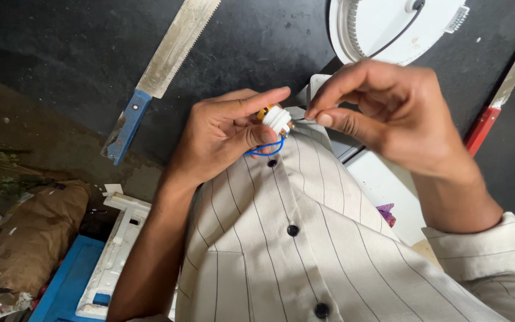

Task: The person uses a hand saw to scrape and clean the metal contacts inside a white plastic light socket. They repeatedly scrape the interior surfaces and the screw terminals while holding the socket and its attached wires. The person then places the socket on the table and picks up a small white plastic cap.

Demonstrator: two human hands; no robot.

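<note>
My left hand (225,134) grips a small white round plastic fitting (276,118) with brass parts, held close above my striped shirt front. A blue wire (264,149) loops out from under it, below my left thumb. My right hand (382,113) has thumb and forefinger pinched together right at the fitting's right side, on something too small to make out.
A handsaw with a blue handle (127,125) lies on the dark floor at upper left. A red-handled saw (484,126) lies at right. A white round fan-like housing (388,27) sits at top. White foam packing (111,262), a blue tray and brown paper lie at lower left.
</note>
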